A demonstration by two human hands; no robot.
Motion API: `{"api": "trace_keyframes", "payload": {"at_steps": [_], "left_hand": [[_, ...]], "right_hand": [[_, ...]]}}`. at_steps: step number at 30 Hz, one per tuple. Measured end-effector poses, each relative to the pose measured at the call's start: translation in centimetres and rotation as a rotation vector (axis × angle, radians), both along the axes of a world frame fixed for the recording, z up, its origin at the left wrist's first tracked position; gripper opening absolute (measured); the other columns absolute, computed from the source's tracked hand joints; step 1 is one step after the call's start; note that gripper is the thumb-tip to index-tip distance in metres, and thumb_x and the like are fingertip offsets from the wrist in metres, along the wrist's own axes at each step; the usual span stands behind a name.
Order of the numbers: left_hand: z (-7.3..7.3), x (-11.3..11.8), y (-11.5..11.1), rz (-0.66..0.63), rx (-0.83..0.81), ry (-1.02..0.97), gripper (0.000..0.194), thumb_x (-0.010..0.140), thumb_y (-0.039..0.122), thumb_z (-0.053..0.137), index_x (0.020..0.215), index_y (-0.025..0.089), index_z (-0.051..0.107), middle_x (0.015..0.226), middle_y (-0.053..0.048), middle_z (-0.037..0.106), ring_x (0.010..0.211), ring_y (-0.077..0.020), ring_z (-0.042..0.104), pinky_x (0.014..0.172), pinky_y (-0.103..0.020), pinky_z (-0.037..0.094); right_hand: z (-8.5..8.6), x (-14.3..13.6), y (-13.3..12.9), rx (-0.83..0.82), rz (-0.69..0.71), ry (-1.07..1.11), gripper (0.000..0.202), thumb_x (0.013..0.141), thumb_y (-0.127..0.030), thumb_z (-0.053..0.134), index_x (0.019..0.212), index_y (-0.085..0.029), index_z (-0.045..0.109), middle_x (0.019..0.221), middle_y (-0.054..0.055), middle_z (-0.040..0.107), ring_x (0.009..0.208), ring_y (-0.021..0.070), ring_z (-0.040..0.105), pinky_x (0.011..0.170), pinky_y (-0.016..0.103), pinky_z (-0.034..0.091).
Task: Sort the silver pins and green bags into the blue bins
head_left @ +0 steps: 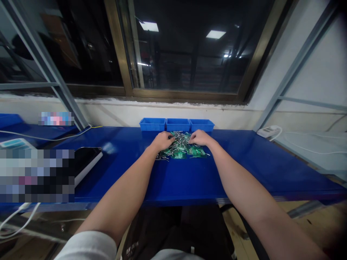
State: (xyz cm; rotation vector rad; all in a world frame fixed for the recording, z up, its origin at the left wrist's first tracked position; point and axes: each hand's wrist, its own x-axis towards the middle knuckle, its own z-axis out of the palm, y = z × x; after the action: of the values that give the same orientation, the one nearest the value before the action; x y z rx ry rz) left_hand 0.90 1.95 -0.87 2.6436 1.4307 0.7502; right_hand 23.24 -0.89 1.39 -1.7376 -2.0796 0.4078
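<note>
A heap of small metal pins mixed with green parts (179, 146) lies on the blue worktop (189, 177), just in front of three blue bins. My left hand (162, 140) rests on the heap's left side, fingers curled into the pieces. My right hand (199, 138) rests on the right side, fingers bent down onto the pieces. Whether either hand actually grips a piece is hidden by the fingers.
Three small blue bins (176, 125) stand in a row against the wall under a dark window. A dark flat device (85, 159) and white cables lie at the left. A white power strip (268, 131) sits at the right. The worktop's front edge is near my body.
</note>
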Motion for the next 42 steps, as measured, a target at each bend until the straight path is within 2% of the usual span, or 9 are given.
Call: {"api": "trace_keyframes", "payload": {"at_steps": [6, 12, 16, 19, 23, 25, 30, 35, 42], "left_hand": [[-0.1, 0.0, 0.1, -0.002, 0.006, -0.001, 0.037, 0.081, 0.045, 0.044, 0.095, 0.02, 0.067, 0.101, -0.008, 0.065, 0.095, -0.0243, 0.058, 0.083, -0.032, 0.044], [0.0, 0.0, 0.1, 0.0, -0.007, -0.003, 0.037, 0.08, 0.044, 0.045, 0.097, 0.021, 0.067, 0.104, -0.007, 0.064, 0.096, -0.0228, 0.058, 0.085, -0.03, 0.043], [0.0, 0.0, 0.0, 0.005, -0.01, 0.001, 0.037, 0.08, 0.045, 0.045, 0.097, 0.021, 0.067, 0.104, -0.007, 0.064, 0.097, -0.0224, 0.058, 0.086, -0.029, 0.043], [0.0, 0.0, 0.1, 0.005, -0.008, -0.001, 0.037, 0.08, 0.045, 0.046, 0.098, 0.021, 0.067, 0.105, -0.006, 0.064, 0.098, -0.0221, 0.058, 0.087, -0.029, 0.043], [0.1, 0.1, -0.1, 0.014, -0.005, -0.016, 0.036, 0.08, 0.044, 0.047, 0.099, 0.02, 0.066, 0.107, -0.006, 0.063, 0.1, -0.0221, 0.057, 0.089, -0.03, 0.042], [0.3, 0.1, -0.3, 0.011, 0.012, -0.04, 0.037, 0.08, 0.042, 0.047, 0.103, 0.019, 0.064, 0.109, -0.007, 0.063, 0.102, -0.0218, 0.056, 0.09, -0.03, 0.042], [0.8, 0.4, -0.9, -0.1, 0.083, -0.131, 0.039, 0.082, 0.04, 0.047, 0.111, 0.016, 0.058, 0.112, -0.008, 0.061, 0.104, -0.0207, 0.055, 0.092, -0.031, 0.041], [0.9, 0.5, -1.0, -0.212, 0.094, -0.146, 0.028, 0.084, 0.035, 0.045, 0.096, 0.019, 0.064, 0.102, -0.005, 0.064, 0.099, -0.0182, 0.056, 0.091, -0.031, 0.041], [1.2, 0.5, -1.5, -0.264, 0.087, -0.172, 0.034, 0.083, 0.044, 0.045, 0.088, 0.018, 0.066, 0.095, -0.005, 0.065, 0.092, -0.0171, 0.058, 0.086, -0.028, 0.042]], "right_hand": [[-0.3, 0.0, 0.5, 0.002, 0.007, -0.061, 0.011, 0.065, -0.02, 0.061, 0.068, -0.016, 0.071, 0.074, 0.004, 0.069, 0.072, 0.0168, 0.062, 0.06, 0.021, 0.04], [-0.2, -0.3, 0.4, -0.036, -0.032, -0.057, 0.015, 0.065, -0.029, 0.064, 0.07, -0.016, 0.071, 0.076, 0.005, 0.07, 0.072, 0.0172, 0.062, 0.058, 0.021, 0.041], [-0.4, -0.5, 0.4, -0.032, -0.017, -0.138, 0.012, 0.066, -0.025, 0.063, 0.07, -0.016, 0.07, 0.073, 0.005, 0.069, 0.073, 0.0171, 0.063, 0.059, 0.02, 0.04], [-0.5, -0.5, 0.5, -0.013, -0.015, -0.191, 0.011, 0.069, -0.023, 0.06, 0.071, -0.017, 0.069, 0.079, 0.007, 0.07, 0.079, 0.0185, 0.063, 0.062, 0.02, 0.04], [-0.5, -0.3, 0.6, 0.051, -0.094, -0.22, 0.016, 0.076, -0.024, 0.054, 0.079, -0.016, 0.067, 0.088, 0.012, 0.069, 0.088, 0.0218, 0.062, 0.067, 0.023, 0.039], [-0.4, -0.4, 0.5, 0.101, -0.088, -0.193, 0.019, 0.08, -0.025, 0.05, 0.084, -0.015, 0.066, 0.09, 0.012, 0.068, 0.088, 0.0213, 0.061, 0.068, 0.023, 0.039], [0.1, -1.4, -0.4, 0.177, 0.09, -0.054, 0.022, 0.084, -0.028, 0.044, 0.09, -0.016, 0.062, 0.09, 0.008, 0.067, 0.08, 0.016, 0.058, 0.065, 0.022, 0.037], [0.6, -2.3, -1.2, 0.136, 0.181, 0.077, 0.022, 0.084, -0.03, 0.044, 0.087, -0.015, 0.06, 0.078, 0.004, 0.066, 0.065, 0.0112, 0.055, 0.058, 0.02, 0.035], [0.6, -2.7, -1.2, 0.072, 0.196, 0.227, 0.018, 0.082, -0.027, 0.046, 0.083, -0.015, 0.059, 0.066, 0.001, 0.066, 0.05, 0.0075, 0.049, 0.05, 0.019, 0.034]]}}
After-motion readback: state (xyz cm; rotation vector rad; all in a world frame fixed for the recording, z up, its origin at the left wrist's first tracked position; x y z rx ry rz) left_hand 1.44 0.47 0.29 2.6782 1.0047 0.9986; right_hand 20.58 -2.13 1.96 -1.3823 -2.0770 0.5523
